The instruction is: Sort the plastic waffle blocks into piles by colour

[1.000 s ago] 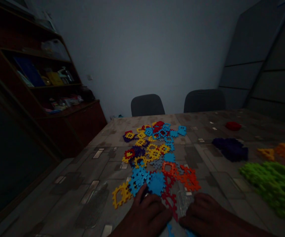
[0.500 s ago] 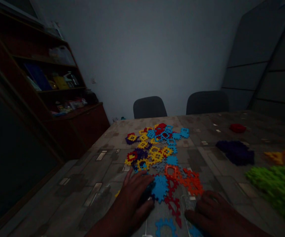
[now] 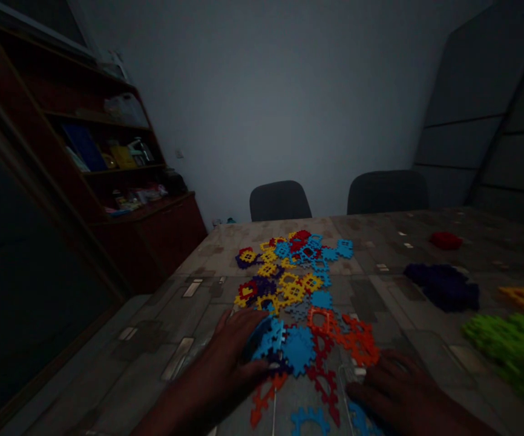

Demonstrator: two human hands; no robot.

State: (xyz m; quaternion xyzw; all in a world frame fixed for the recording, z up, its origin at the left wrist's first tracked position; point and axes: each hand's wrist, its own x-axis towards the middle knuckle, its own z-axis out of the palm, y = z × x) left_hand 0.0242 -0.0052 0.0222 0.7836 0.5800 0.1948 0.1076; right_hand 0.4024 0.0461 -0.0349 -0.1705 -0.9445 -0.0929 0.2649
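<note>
Plastic interlocking toothed pieces lie across the patterned table in front of me. My left hand (image 3: 232,351) curves around light-blue toothed pieces (image 3: 271,336), thumb on the near side and fingers on the far side. Against them lies a solid blue piece (image 3: 299,351), with dark-red pieces (image 3: 328,387) to its right and an orange-red one (image 3: 264,399) nearer me. My right hand (image 3: 398,384) rests on the table, thumb and fingers apart, beside orange pieces (image 3: 359,340). Part of a blue piece (image 3: 359,418) shows by its thumb; the palm side is hidden.
Yellow pieces (image 3: 293,292) and other mixed ones spread toward the far side. At right are green pieces (image 3: 516,348), a dark purple pile (image 3: 443,286) and a red piece (image 3: 446,241). Two chairs (image 3: 280,201) stand behind the table; a shelf unit (image 3: 166,221) is at left.
My left hand has shifted left, uncovering more light-blue pieces and an orange-red piece below. My right hand stays in nearly the same place. The whole view has shifted slightly.
</note>
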